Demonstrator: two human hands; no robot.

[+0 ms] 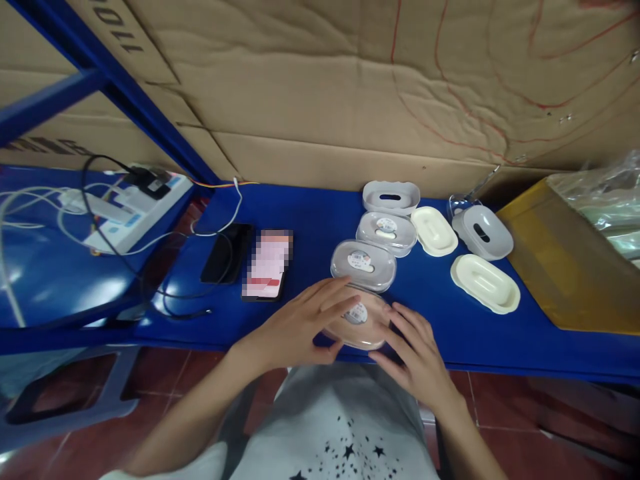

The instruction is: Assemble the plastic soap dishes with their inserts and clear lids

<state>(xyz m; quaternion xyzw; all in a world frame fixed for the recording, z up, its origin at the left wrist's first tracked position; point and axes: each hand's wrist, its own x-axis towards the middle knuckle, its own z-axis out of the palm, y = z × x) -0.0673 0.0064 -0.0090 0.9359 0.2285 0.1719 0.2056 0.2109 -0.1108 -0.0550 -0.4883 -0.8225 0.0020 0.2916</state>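
At the table's front edge lies a pinkish oval soap box (367,331) with a clear lid and a round paper label. My left hand (305,319) grips its left side, fingers across the lid and thumb at the near edge. On the right side, my right hand (413,343) has its fingertips on the lid rim and its thumb by the near edge. Right behind stands a grey lidded soap box (341,259) with a label, then another grey lidded box (367,230). Farther back is an open grey box part (373,197) with a dark slot.
Two cream soap trays (434,231) and another grey slotted part (495,233) lie to the right, beside a yellow-taped carton (545,267) with plastic bags. Two phones (267,267) lie left. Cables run from a white power strip (145,207). Cardboard (310,100) walls the back.
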